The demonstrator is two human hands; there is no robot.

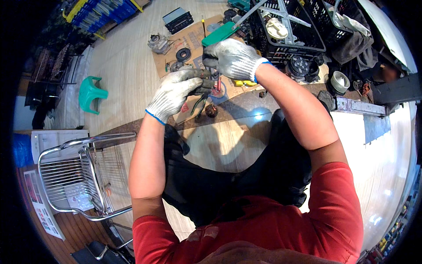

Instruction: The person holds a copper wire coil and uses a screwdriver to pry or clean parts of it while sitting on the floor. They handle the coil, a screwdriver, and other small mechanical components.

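Both my hands wear whitish gloves with blue cuffs and dirty fingertips. My left hand is closed with curled fingers just left of a red-handled tool. My right hand is higher and to the right, its fingers bent down; what either hand grips is hidden. Below them, dark-handled pliers and a round copper-and-black part lie on the cardboard. A dark ring, a silver housing and a green case sit beyond my hands. A yellow object shows beneath my right wrist.
Black crates with parts stand ahead right, near a fan wheel and a metal beam. To my left are a green stool and a chrome chair. A blue-and-yellow rack stands at the back left.
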